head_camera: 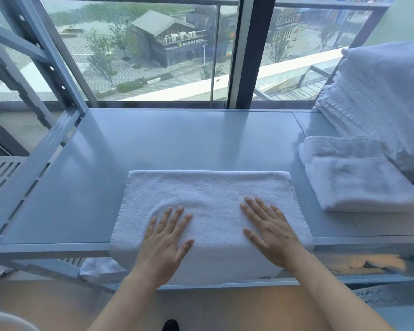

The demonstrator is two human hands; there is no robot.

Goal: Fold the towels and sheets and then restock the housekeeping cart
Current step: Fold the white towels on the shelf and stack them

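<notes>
Head view. A white towel (208,211), folded into a rectangle, is laid flat on the grey metal shelf (153,144), with its near edge hanging over the shelf's front rim. The left hand (164,242) is pressed palm-down on the near left part of the towel, the fingers straight and slightly spread. The right hand (270,231) is laid flat in the same way on the near right part, the fingers extended; nothing is gripped by either hand. A bare strip of towel is seen between the two hands, and a shallow dent in the pile is seen just beyond the left fingertips. To the right of the right hand and a little beyond it, apart from the towel, a second folded towel (354,177) is placed on the same shelf. Behind that, farther right still, a tall stack of folded white linen (378,99) is set against the shelf's end. Beyond both hands a window (139,48) is seen, and to the far left of the left hand the shelf's slotted upright post (46,46).
</notes>
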